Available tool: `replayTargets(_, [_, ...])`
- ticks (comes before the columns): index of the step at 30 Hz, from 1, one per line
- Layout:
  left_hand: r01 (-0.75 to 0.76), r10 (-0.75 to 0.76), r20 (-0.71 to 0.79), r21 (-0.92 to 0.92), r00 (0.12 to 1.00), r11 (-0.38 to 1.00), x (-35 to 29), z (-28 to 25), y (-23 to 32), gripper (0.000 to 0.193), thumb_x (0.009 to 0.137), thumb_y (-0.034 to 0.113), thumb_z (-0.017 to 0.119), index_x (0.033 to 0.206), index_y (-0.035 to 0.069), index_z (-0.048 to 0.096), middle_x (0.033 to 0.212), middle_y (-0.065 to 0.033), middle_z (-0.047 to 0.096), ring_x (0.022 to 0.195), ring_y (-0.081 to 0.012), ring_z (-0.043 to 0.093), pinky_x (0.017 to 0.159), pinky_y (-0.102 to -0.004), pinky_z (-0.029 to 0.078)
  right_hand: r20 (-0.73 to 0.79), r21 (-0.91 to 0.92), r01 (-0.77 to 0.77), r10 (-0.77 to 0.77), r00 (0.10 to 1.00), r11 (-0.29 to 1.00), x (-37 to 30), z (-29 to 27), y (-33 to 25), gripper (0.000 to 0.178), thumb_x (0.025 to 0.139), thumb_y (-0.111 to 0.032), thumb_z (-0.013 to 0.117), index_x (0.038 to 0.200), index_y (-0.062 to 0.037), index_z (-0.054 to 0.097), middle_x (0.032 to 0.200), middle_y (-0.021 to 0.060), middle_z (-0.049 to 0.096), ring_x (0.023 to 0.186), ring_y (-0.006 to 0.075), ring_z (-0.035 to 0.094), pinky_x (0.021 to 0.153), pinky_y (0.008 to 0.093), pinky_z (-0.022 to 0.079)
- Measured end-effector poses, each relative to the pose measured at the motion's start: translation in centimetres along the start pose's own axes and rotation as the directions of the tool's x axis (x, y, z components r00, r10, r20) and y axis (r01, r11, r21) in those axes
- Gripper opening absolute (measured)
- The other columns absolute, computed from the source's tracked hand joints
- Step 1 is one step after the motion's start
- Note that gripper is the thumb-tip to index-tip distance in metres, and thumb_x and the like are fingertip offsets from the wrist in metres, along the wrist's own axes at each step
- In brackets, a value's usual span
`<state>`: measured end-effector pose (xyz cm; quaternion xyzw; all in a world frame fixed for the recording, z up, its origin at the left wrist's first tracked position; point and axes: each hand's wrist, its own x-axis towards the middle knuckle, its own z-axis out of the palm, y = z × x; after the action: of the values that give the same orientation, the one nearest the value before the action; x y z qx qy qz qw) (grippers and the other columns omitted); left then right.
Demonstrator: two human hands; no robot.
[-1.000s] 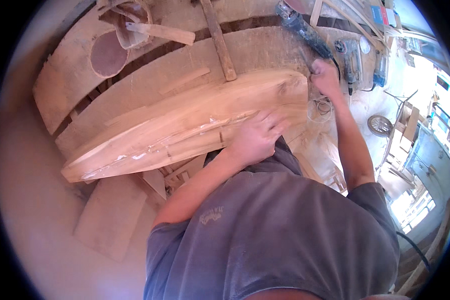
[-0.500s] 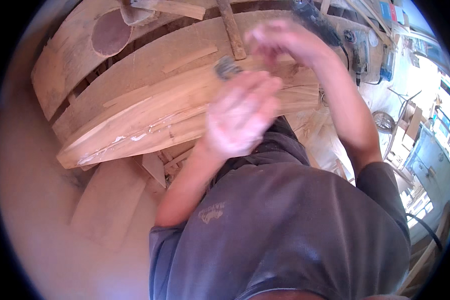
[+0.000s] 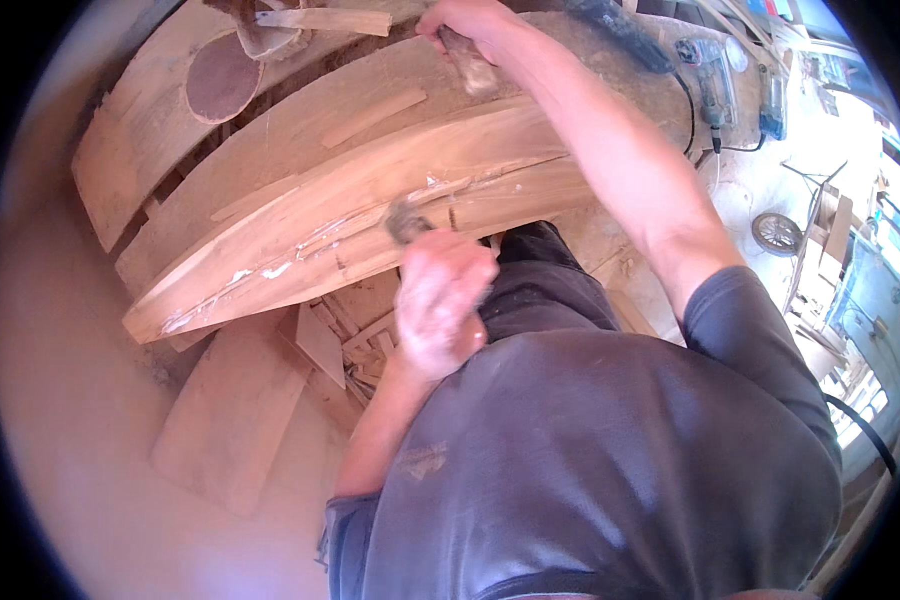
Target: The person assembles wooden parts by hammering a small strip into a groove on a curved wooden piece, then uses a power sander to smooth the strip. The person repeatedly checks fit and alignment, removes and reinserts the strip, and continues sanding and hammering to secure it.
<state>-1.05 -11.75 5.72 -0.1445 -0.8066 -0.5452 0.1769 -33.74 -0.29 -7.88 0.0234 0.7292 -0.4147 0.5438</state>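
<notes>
My left hand (image 3: 443, 300) is closed in a fist over the near edge of a long, pale wooden piece (image 3: 320, 210) with a curved outline. Out of its top sticks the dark, blurred end of a short object (image 3: 407, 222); its kind does not show clearly. White smears and a cracked seam run along the wood beside it. My right hand (image 3: 460, 22) reaches to the far side of the bench, its fingers wrapped round a worn wooden stick (image 3: 473, 72). The stick's thick near end points toward me; its far end is out of view.
A flat wood strip (image 3: 375, 117) lies on a larger board behind the long piece. At the far left stands a round brown disc (image 3: 224, 78). Corded power tools (image 3: 712, 90) sit at the far right. Wood offcuts (image 3: 320, 343) and a wheel (image 3: 776, 234) are lower down.
My right hand has moved away and left onto the wooden stick and grasped it. My left hand has gone from spread fingers to a fist around the short dark object, nearer to me.
</notes>
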Motion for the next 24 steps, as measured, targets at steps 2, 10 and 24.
replayTargets(2, [-0.057, 0.061, 0.079, -0.052, 0.995, 0.997, -0.1, 1.7, -0.2, 0.037, 0.076, 0.009, 0.062, 0.110, -0.003, 0.064, 0.104, -0.0190, 0.068, 0.095, -0.0387, 0.065, 0.086, -0.0543, 0.053, -0.179, -0.141, 0.149, -0.173, 0.969, 0.979, -8.8, 3.4, -1.4, 0.037, 0.077, -0.019, 0.074, 0.106, -0.0003, 0.059, 0.097, 0.0168, 0.061, 0.084, 0.0234, 0.060, 0.070, 0.0397, 0.047])
replayTargets(10, [-0.171, 0.204, 0.209, -0.168, 0.956, 0.971, 0.3, 6.1, 1.1, 0.037, 0.065, 0.001, 0.067, 0.102, -0.002, 0.063, 0.102, -0.0162, 0.066, 0.095, -0.0373, 0.065, 0.088, -0.0512, 0.053, -0.616, -0.058, 0.524, -0.443, 0.651, 0.850, -25.8, 8.1, 12.6, 0.022, 0.080, -0.015, 0.078, 0.092, -0.0044, 0.063, 0.072, -0.0006, 0.059, 0.065, 0.0094, 0.055, 0.062, 0.0286, 0.046])
replayTargets(24, [-0.291, 0.298, 0.156, -0.068, 0.942, 0.954, 0.0, 9.3, 1.1, 0.043, 0.056, -0.004, 0.068, 0.098, 0.002, 0.065, 0.101, -0.0115, 0.064, 0.100, -0.0344, 0.063, 0.093, -0.0481, 0.054, -0.665, 0.601, 0.318, 0.239, 0.707, 0.733, -37.7, 21.1, 29.9, 0.018, 0.083, -0.009, 0.074, 0.078, -0.0052, 0.058, 0.059, 0.0020, 0.056, 0.045, 0.0109, 0.052, 0.043, 0.0274, 0.040])
